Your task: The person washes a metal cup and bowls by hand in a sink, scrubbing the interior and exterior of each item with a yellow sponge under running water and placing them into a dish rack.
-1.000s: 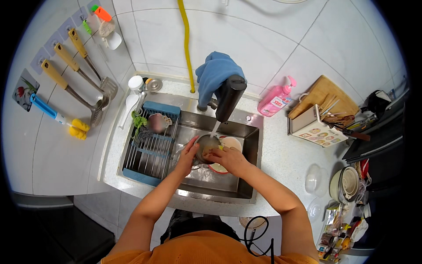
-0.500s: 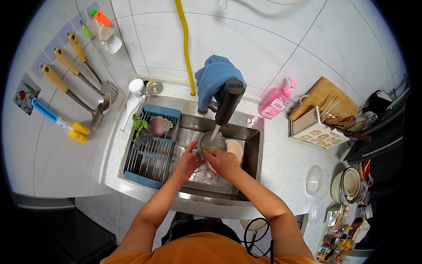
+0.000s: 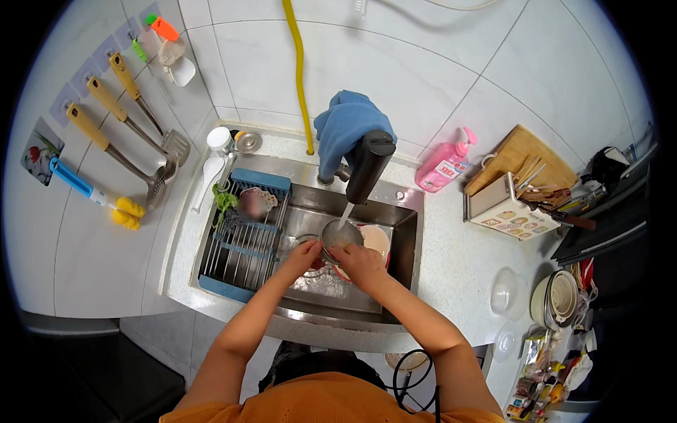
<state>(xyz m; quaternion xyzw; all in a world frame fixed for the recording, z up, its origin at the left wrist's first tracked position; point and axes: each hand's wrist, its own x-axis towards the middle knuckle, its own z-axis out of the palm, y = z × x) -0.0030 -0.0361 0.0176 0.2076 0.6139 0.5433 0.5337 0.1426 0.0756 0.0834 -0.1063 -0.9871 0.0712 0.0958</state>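
Both hands have slid left, bringing the small metal bowl (image 3: 341,234) right under the tap's water. The left hand (image 3: 303,258) and right hand (image 3: 358,261) grip its near rim (bowl sits just beyond both).

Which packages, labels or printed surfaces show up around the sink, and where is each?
Pink pump bottle: on the counter right of the tap, with a small printed label.
White holder box: right counter, holding utensils, its front covered in small coloured stickers.
Picture card: stuck on the left wall tiles, dark with a red motif.
Snack packets: lower right edge, a colourful heap, details too small to tell.
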